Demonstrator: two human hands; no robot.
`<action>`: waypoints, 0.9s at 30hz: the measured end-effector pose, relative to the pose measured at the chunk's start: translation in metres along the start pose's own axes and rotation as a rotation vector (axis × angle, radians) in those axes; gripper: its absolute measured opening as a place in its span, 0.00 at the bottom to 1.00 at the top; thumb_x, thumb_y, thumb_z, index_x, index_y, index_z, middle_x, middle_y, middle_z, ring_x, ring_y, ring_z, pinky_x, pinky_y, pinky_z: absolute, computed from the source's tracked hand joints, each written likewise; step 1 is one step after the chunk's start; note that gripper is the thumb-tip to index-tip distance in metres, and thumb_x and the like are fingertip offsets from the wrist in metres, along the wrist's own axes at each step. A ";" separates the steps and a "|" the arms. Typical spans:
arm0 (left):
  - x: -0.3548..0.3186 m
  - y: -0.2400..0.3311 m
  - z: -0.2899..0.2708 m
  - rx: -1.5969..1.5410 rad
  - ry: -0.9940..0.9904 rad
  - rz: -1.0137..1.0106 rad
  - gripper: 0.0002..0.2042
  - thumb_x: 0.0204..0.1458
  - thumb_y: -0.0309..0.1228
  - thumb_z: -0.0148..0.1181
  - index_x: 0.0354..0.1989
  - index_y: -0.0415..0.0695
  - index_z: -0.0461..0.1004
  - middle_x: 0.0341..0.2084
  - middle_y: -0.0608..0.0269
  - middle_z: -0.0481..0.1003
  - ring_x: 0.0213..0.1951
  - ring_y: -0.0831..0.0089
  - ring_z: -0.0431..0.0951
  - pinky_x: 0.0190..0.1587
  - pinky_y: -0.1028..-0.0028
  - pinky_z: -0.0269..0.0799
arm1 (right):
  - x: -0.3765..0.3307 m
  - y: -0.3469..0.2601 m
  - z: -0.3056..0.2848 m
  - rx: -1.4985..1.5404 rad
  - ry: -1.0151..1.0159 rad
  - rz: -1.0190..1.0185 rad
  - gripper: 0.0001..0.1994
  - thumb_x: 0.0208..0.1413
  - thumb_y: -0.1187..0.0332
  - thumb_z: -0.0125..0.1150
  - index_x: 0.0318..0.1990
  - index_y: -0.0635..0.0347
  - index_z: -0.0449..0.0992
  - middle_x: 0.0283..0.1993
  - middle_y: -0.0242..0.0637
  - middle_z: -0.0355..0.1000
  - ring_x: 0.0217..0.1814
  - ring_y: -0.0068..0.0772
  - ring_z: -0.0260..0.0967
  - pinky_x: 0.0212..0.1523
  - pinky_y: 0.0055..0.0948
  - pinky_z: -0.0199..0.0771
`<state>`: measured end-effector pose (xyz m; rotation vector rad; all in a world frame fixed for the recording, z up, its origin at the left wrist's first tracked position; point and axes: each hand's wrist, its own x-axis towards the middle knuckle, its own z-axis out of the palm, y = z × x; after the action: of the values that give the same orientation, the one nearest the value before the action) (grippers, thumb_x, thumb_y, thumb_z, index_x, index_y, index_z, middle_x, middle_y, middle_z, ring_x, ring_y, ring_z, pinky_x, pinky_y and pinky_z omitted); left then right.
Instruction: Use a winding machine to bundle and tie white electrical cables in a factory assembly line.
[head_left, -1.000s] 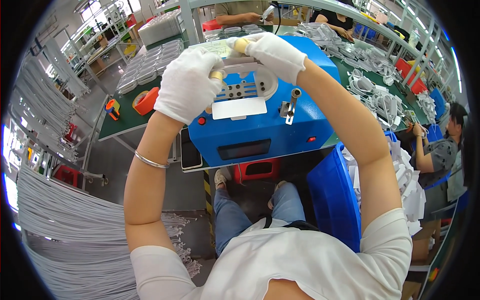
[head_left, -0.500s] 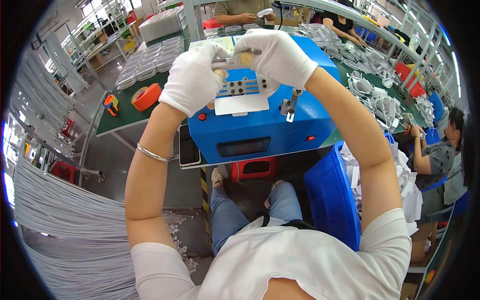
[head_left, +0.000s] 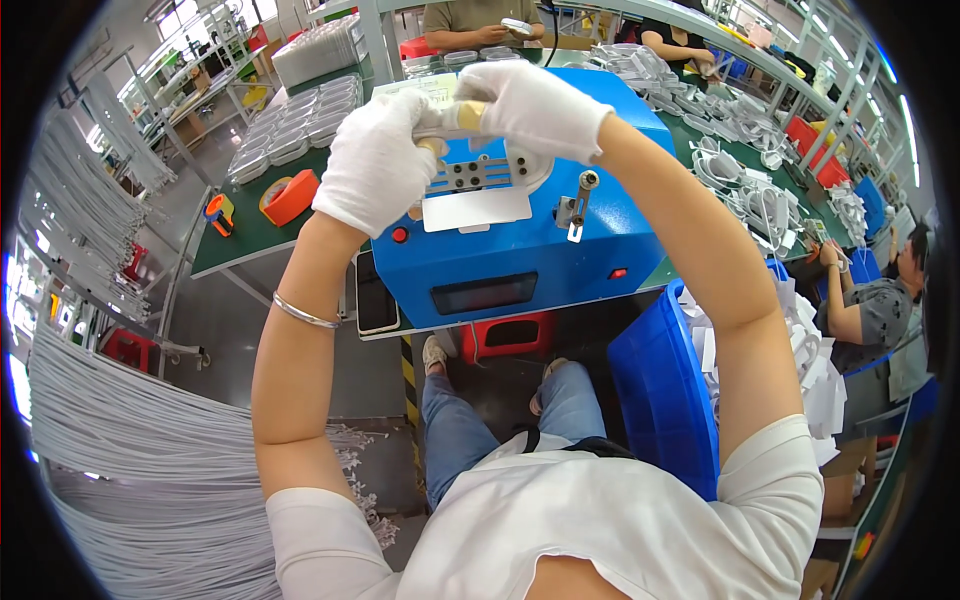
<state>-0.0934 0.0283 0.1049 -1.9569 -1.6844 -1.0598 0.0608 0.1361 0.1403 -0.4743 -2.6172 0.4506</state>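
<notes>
Now | right gloved hand [head_left: 540, 108] has been drawn nearer left gloved hand [head_left: 375, 160] | small white part [head_left: 442, 131] apparently pinched by both hands' fingers, over blue benchtop machine [head_left: 520, 248] | two-handed handling judged under way

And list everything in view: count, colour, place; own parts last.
Machine: one, blue, on the table
Nearest table: one, green, under the machine
Phone: one, black screen, left of the machine
Tape: one roll, orange, table's left
Shallow cases: many, whitish, table's far left
Loose cables and parts: many, white, table's right
Tub: one, blue, right
Pieces: many, white, in the tub
Stool: one, red, under the table
Long cables: many, pale grey, left
Other people: at least three, clothes vary, beyond and right
Left hand: one, white glove, over the machine
Right hand: one, white glove, over the machine
</notes>
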 end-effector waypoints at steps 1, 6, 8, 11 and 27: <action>0.000 0.000 0.000 0.001 0.001 0.002 0.09 0.42 0.24 0.64 0.32 0.39 0.71 0.29 0.54 0.75 0.32 0.59 0.76 0.38 0.66 0.71 | 0.002 -0.004 0.000 -0.001 0.002 -0.001 0.12 0.45 0.75 0.61 0.39 0.59 0.74 0.33 0.36 0.73 0.36 0.33 0.70 0.42 0.28 0.72; -0.006 -0.002 -0.005 -0.007 0.053 0.052 0.12 0.42 0.26 0.62 0.37 0.41 0.74 0.33 0.50 0.74 0.38 0.56 0.75 0.42 0.63 0.71 | -0.004 -0.015 0.002 0.167 -0.057 0.180 0.15 0.43 0.71 0.65 0.41 0.60 0.74 0.35 0.38 0.73 0.38 0.33 0.69 0.45 0.32 0.72; -0.016 -0.008 -0.005 0.128 0.322 0.217 0.17 0.40 0.28 0.64 0.42 0.41 0.73 0.35 0.51 0.74 0.39 0.57 0.74 0.44 0.63 0.70 | -0.007 0.001 0.009 0.325 0.007 0.183 0.15 0.48 0.67 0.63 0.44 0.59 0.74 0.38 0.39 0.73 0.40 0.33 0.69 0.46 0.33 0.72; -0.059 -0.004 0.011 -0.407 0.311 -0.461 0.16 0.59 0.39 0.50 0.48 0.41 0.70 0.28 0.62 0.74 0.26 0.75 0.72 0.30 0.76 0.70 | -0.022 0.041 0.003 0.400 0.030 0.017 0.22 0.58 0.50 0.52 0.52 0.56 0.72 0.47 0.39 0.71 0.48 0.33 0.69 0.51 0.32 0.71; -0.114 0.049 0.081 -1.488 0.228 -0.777 0.20 0.59 0.39 0.50 0.51 0.34 0.64 0.36 0.49 0.75 0.24 0.71 0.74 0.23 0.75 0.71 | -0.028 0.016 0.011 0.162 0.054 0.071 0.13 0.53 0.69 0.58 0.46 0.60 0.75 0.30 0.37 0.73 0.33 0.24 0.72 0.32 0.26 0.77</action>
<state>-0.0237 -0.0067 -0.0214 -1.4399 -1.6006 -3.3483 0.0835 0.1371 0.1147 -0.5191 -2.4934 0.6580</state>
